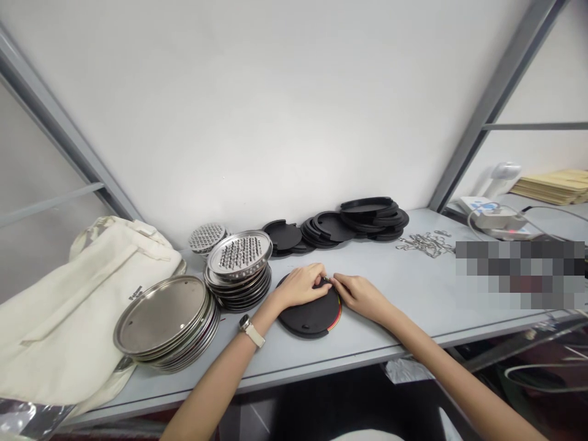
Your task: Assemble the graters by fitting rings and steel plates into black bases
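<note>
One stack of round metal plates stands left of a stack topped by a grater disc. The left hand lies across a round black disc, which has no long axis and sits flat on the surface. At its far right edge, the right hand meets the left at what looks like a small metal piece; I cannot tell which grips it.

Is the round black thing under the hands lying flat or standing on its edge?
Flat. The black disc lies broad side up on the table, with the left hand across its top.
</note>
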Available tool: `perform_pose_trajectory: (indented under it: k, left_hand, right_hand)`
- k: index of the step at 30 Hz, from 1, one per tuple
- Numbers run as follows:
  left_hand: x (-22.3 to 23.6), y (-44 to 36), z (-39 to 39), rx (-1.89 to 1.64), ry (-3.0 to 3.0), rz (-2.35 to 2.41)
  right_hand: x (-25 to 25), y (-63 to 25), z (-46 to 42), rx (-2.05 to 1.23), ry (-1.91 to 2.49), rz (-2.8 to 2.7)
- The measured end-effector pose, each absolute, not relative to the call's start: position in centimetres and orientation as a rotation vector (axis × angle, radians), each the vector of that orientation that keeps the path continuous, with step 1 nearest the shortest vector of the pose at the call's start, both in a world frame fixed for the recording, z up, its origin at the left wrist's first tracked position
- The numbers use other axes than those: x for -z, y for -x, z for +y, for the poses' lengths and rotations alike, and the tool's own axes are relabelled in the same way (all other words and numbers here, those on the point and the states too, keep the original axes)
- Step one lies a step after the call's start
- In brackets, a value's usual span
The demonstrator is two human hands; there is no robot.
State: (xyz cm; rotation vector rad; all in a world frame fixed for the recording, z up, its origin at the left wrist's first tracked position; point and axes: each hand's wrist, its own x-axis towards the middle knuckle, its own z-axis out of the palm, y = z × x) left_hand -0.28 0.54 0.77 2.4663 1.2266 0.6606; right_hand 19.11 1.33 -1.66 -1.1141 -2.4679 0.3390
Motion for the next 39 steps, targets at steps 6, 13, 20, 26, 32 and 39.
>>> perform_pose_trajectory:
  k: [6,13,20,26,32,39]
  left_hand:
    - [-0.9,0.2,0.4,-0.635,-2.524,1.234]
    - [-1.2,0.1,0.1,-0.655,-2.536,1.279]
    - [-1.5,-0.2,-0.3,-0.673,-2.433,1.275]
    - [-1.5,-0.6,-0.6,-0.634,-2.473,1.273]
    - [-1.8,-0.9,-0.9,-0.589,-2.622,1.356]
    - [-2.0,-0.9,-0.9,-0.554,-2.665,1.394]
  right_hand:
    - [1.6,-19.2,1.6,-0.329,1.131,-2.397]
    - [1.8,-19.3,2.0,-0.285,1.165,-2.324]
    - [2.0,-19.3,1.7,-0.348,1.111,-2.441]
    - [1.7,-19.3,1.5,-0.46,1.05,-2.478]
    - [1.5,-19.3,1.4,-0.524,1.025,-2.447]
    - [1.1,-19.2,1.3,-0.587,1.062,-2.426]
